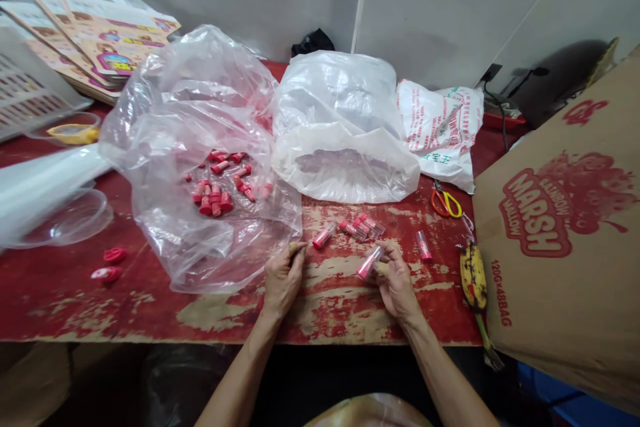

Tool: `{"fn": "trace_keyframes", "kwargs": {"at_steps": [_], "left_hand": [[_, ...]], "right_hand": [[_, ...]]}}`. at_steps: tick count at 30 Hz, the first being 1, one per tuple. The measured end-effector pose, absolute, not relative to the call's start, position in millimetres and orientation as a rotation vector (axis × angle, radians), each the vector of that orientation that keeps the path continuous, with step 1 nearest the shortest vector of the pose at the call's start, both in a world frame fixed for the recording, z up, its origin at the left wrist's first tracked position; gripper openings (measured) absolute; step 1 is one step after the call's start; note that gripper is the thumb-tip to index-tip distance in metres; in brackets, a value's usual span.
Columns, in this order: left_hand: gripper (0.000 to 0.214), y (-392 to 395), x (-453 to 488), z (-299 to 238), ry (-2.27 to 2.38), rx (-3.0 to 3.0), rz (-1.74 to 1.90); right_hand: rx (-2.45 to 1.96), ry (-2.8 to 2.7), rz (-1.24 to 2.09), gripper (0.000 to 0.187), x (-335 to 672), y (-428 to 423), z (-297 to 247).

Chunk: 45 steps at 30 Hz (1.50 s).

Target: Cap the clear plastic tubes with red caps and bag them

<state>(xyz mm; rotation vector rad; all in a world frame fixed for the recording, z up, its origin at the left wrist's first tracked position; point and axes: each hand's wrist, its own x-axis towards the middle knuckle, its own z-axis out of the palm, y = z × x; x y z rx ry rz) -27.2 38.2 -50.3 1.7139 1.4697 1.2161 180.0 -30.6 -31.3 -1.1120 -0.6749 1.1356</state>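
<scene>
My right hand [397, 280] is closed round a small clear tube with a red cap [369, 264], held just above the worn red table [320, 300]. My left hand [283, 275] rests on the table beside the edge of a large clear plastic bag [200, 147], its fingers curled; I cannot see anything in them. Inside that bag lie several red caps [215, 190]. More capped tubes [360, 227] lie on the table just beyond my hands, with one tube [324, 236] near my left hand and another [424, 245] off to the right.
A second milky plastic bag [340, 127] sits behind the tubes, a printed white bag [443, 127] beside it. Orange-handled scissors [444, 201] and a spotted banana [473, 275] lie at the right, next to a big cardboard box [565, 227]. Printed cards [100, 47], a white basket [25, 93] and clear lids [65, 217] are at left.
</scene>
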Motion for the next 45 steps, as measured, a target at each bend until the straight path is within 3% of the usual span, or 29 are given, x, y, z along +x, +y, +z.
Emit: {"fn": "trace_keyframes", "kwargs": {"at_steps": [4,11,15,21,28,32,39,45], "left_hand": [[0.024,38.3,-27.7,-51.3,1.475,1.708,1.225],[0.023,38.3,-27.6,-49.5,1.476,1.727,1.211],[0.024,38.5,-28.0,-50.1,1.480,1.729,1.202],[0.025,38.1,-27.7,-48.6,1.505,1.713,1.192],[0.025,38.3,-27.7,-47.6,1.504,1.709,1.207],[0.026,39.8,-28.7,-50.0,1.501,1.702,1.222],[0.026,42.2,-31.0,-52.4,1.477,1.743,1.237],[0.025,41.1,-30.6,-48.4,1.495,1.745,1.253]], "right_hand": [[-0.988,-0.359,1.280,0.030,182.8,-29.4,-24.9],[-0.995,-0.492,1.329,0.034,188.3,-38.2,-22.7],[-1.225,-0.923,0.958,0.030,189.7,-45.4,-26.5],[-1.312,-1.773,0.331,0.040,193.0,-46.6,-38.9],[-1.338,-1.911,0.181,0.055,195.4,-43.2,-45.5],[-1.623,-1.794,0.046,0.060,212.3,-33.1,-35.1],[-2.323,-1.793,-0.330,0.050,253.5,-2.7,-33.3],[-2.296,-1.862,-0.411,0.038,254.7,8.6,-24.1]]}}
